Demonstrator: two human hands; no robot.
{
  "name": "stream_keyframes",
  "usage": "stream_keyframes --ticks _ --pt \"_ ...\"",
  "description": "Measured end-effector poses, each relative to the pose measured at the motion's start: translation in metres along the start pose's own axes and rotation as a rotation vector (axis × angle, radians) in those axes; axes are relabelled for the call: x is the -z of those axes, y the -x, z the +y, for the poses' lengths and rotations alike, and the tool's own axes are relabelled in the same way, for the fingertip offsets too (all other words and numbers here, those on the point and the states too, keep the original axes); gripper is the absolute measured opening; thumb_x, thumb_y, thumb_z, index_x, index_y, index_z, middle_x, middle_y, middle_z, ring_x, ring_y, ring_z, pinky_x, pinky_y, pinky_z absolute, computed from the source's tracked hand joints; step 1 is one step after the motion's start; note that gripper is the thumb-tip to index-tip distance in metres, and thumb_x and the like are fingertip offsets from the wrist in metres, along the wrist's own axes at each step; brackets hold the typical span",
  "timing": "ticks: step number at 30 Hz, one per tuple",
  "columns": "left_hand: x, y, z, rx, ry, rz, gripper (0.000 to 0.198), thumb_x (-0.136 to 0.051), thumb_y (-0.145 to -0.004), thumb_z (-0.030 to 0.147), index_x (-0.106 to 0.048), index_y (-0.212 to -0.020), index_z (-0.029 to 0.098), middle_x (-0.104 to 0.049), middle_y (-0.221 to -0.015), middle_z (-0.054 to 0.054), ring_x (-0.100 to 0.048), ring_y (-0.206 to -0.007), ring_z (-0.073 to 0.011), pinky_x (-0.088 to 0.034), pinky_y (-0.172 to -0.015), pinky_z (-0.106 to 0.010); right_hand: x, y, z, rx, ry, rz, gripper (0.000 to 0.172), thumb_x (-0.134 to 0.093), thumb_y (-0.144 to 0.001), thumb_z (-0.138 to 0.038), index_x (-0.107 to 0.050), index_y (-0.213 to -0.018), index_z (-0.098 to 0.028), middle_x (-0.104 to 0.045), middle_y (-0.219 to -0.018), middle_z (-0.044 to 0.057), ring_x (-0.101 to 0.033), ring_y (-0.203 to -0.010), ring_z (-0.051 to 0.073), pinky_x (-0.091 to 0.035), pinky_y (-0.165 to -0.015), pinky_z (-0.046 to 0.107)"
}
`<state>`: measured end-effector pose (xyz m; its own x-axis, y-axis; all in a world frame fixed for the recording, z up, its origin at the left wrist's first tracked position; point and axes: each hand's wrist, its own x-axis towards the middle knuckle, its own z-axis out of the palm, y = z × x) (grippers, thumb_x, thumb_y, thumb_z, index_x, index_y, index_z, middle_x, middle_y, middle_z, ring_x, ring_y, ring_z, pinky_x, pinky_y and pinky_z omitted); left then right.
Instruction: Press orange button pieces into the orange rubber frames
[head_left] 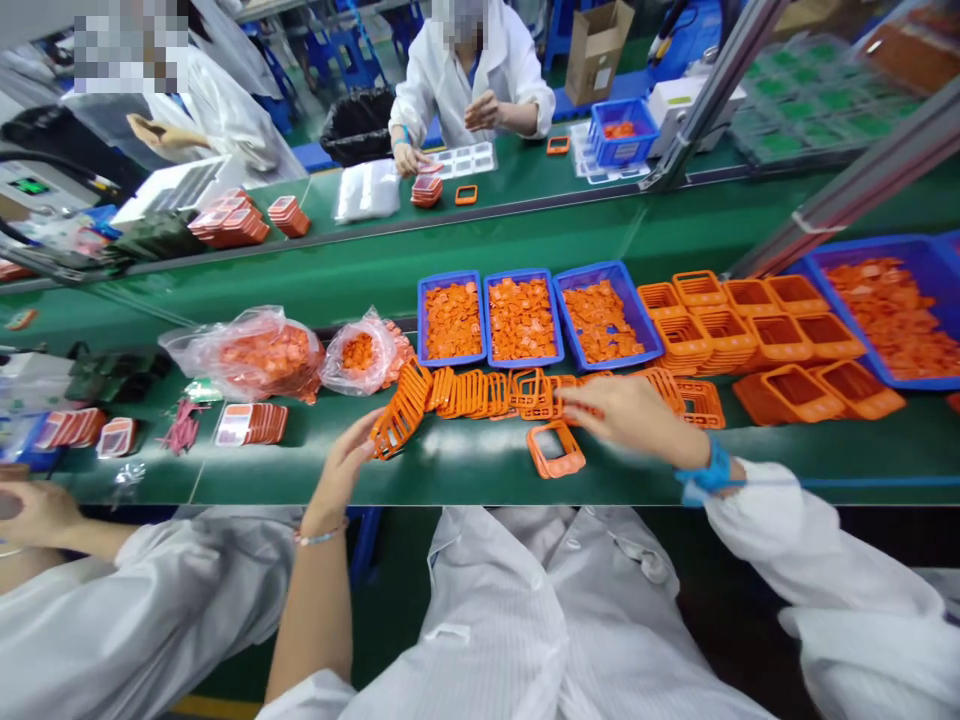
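Observation:
My left hand (346, 462) rests on the green table edge, fingers curled against the left end of a leaning row of orange plastic frames (450, 395). My right hand (626, 420), blurred by motion and wearing a blue wrist strap, reaches left over the row's right end, fingers stretched towards the frames. One single orange frame (556, 450) lies flat on the table just below that hand. Whether either hand actually grips a frame is unclear.
Three blue trays of small orange parts (523, 318) sit behind the row, stacked orange holders (750, 335) to the right, a large blue bin (900, 310) far right. Bagged orange parts (262, 355) lie left. A neighbour's hand (37, 512) is at lower left; another person works across the belt.

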<state>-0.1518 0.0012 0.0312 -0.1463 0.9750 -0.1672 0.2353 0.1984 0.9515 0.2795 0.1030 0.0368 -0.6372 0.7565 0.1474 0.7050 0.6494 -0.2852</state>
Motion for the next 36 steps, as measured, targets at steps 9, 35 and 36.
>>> stream_keyframes --ticks 9,35,36 --pt "-0.180 -0.017 0.006 0.241 0.565 -0.232 0.073 -0.063 -0.075 0.078 -0.072 -0.099 0.010 -0.074 -0.093 -0.017 -0.061 -0.057 -0.0144 -0.038 -0.048 -0.024 -0.004 -0.075 0.118 -0.471 0.215 -0.252 0.034 -0.054 -0.096 -0.033 -0.075 -0.120 -0.022 -0.075 -0.113 0.014 -0.067 -0.105 0.029 -0.047 -0.083 0.034" --pt "-0.229 -0.030 0.027 0.270 0.516 -0.229 0.048 -0.084 -0.069 0.048 -0.068 -0.094 0.010 -0.069 -0.061 -0.003 -0.063 -0.051 -0.0107 -0.042 -0.047 -0.019 -0.026 -0.067 0.117 -0.535 -0.066 -0.058 0.033 -0.053 -0.088 -0.012 -0.078 -0.109 -0.007 -0.076 -0.111 0.017 -0.069 -0.106 0.027 -0.048 -0.098 0.034" --pt "-0.229 -0.031 0.028 0.268 0.517 -0.216 0.049 -0.082 -0.070 0.050 -0.068 -0.094 0.010 -0.070 -0.064 -0.005 -0.064 -0.052 -0.0115 -0.041 -0.046 -0.019 -0.022 -0.064 0.109 -0.541 -0.144 -0.004 0.032 -0.054 -0.088 -0.013 -0.077 -0.110 -0.007 -0.076 -0.109 0.016 -0.071 -0.101 0.026 -0.051 -0.094 0.033"
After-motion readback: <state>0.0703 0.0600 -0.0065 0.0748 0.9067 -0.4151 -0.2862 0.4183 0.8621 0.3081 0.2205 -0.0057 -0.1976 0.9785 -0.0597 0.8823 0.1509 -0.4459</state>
